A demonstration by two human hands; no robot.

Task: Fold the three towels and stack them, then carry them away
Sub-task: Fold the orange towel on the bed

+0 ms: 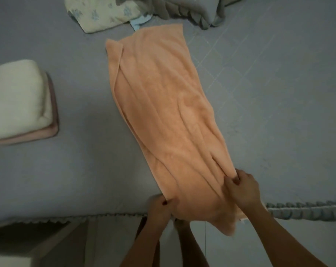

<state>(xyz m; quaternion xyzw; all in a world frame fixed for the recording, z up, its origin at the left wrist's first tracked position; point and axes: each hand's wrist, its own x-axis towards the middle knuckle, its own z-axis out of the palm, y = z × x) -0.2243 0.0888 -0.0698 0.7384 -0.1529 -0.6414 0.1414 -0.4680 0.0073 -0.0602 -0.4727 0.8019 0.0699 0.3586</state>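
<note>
Left hand (160,206) and right hand (242,189) each pinch the orange towel's (159,105) near end, apparently to fold it away; folded stack (20,101) far left of them.

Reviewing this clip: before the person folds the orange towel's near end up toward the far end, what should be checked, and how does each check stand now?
1. Left hand grips the near left corner: ok.
2. Right hand pinches the near right edge: ok.
3. Orange towel lies flat: not ok, creases run lengthwise.
4. Far end clear: not ok, it reaches the floral cloth.
5. Cream towel stacked on the pink towel: ok.
</note>
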